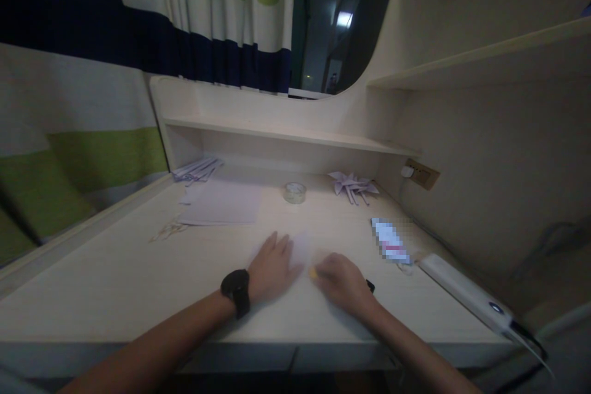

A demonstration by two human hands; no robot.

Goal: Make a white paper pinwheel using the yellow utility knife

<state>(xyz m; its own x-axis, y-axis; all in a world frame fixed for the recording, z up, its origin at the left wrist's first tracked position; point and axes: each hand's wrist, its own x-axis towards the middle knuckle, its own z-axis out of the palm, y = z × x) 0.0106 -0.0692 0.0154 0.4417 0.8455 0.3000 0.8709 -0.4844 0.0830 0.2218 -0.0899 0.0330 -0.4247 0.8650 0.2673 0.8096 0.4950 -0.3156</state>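
Black and round-faced, a wristwatch (235,288) sits on the left wrist, close to the front edge of the pale wood-grain desk (115,289). Just beyond it, the left hand (272,268) lies palm down with its fingers extended and holds nothing between them. Right of it, the right hand (340,283) is curled, its fingers together on a small yellow object (314,273); only a blurred bit of this shows, on the side facing the left hand. The 2 hands are near each other but apart.

A small pale sheet of paper (301,247), blurred, lies by the left hand's fingers and reaches into the space just beyond both hands; whether the yellow object touches it, I cannot tell. Part of a small black object (370,285) shows beside the right wrist.

Farther right lie a long white plastic power unit (466,295) and a phone with a lit, pixelated screen (391,241). Farther left, thin beige strings (168,231) lie beside flat pale lilac paper sheets (221,200). At the back stand folded lilac paper strips (198,169), a clear roll of tape (294,192) and lilac paper pinwheels (353,186), below a cream shelf (286,134). Beyond hangs a white, green and navy curtain (221,12).
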